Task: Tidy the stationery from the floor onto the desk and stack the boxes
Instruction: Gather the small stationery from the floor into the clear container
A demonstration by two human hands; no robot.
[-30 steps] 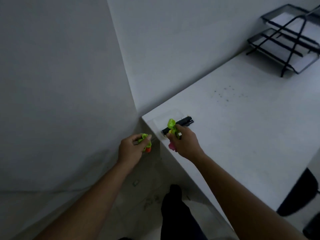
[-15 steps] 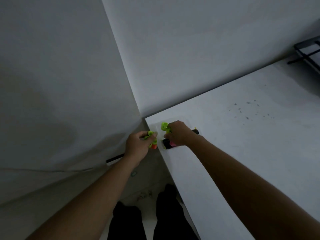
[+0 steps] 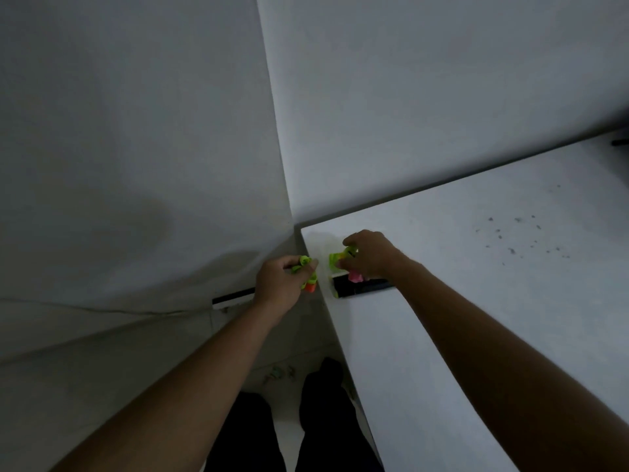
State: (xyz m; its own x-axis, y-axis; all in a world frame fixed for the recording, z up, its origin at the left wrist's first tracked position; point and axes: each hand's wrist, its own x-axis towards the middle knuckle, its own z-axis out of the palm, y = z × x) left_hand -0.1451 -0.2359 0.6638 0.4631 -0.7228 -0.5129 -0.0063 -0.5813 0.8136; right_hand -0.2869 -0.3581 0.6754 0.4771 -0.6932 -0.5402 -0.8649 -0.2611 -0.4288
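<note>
My left hand [image 3: 284,284] hovers just off the desk's left edge and grips small green and orange clips [image 3: 308,277]. My right hand [image 3: 369,255] is over the desk's near-left corner, fingers curled round green and pink clips [image 3: 343,265]. Just beneath it a black marker-like item [image 3: 360,287] lies inside a clear plastic box [image 3: 323,245] on the white desk [image 3: 476,301]. The box is hard to make out and partly hidden by my right hand.
The desk sits in a corner between two white walls. Several small pieces of stationery [image 3: 279,371] lie on the floor near my dark-trousered legs [image 3: 255,434]. A black-and-white strip [image 3: 233,298] runs along the wall base. Dark specks [image 3: 520,236] mark the desk.
The view has tilted left and down, so the black wire tray has left the frame. My right hand has moved farther over the desk corner with its clips; the left hand stays beside the edge.
</note>
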